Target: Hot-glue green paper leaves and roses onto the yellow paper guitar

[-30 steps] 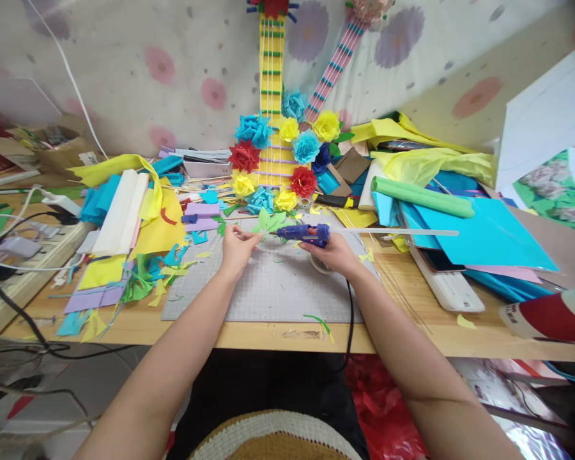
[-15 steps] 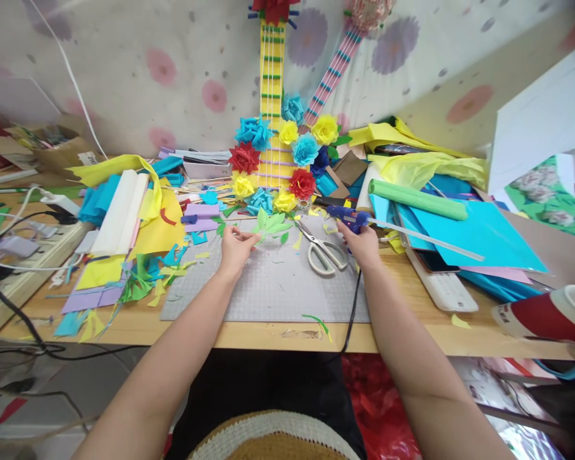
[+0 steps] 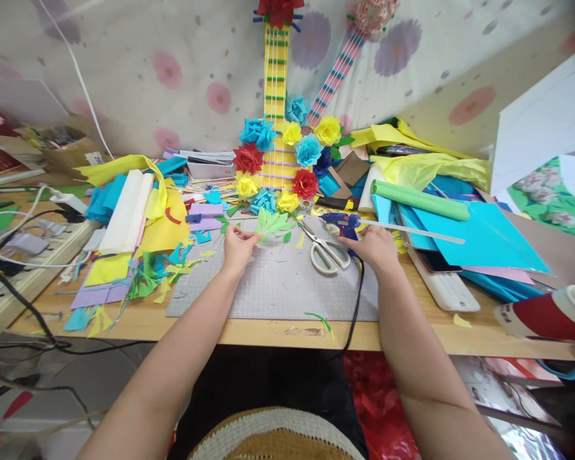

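Note:
My left hand (image 3: 239, 246) pinches a light green paper leaf sprig (image 3: 273, 221) between thumb and fingers, just above the grey cutting mat (image 3: 268, 287). On the right, my right hand (image 3: 376, 248) has its fingers at the handle of a blue glue gun (image 3: 341, 220), whose nozzle points left. A long translucent glue stick (image 3: 412, 232) sticks out of the gun's back. Scissors with pale handles (image 3: 329, 255) lie on the mat between my hands. Behind them stands a yellow paper guitar (image 3: 276, 83) decorated with paper flowers (image 3: 308, 150).
Paper scraps (image 3: 144, 276) and rolled crepe paper (image 3: 127, 211) crowd the left side, beside a power strip (image 3: 19, 275). Blue sheets (image 3: 489, 236), a green roll (image 3: 419, 200) and a white phone (image 3: 445, 281) lie right. A red-and-white cup (image 3: 546, 313) stands near the front edge. The gun's black cord (image 3: 357, 306) hangs over it.
My right hand has shifted right relative to the glue gun, and more of its handle shows. The gun has moved slightly left. My left hand keeps the leaf sprig nearly in place.

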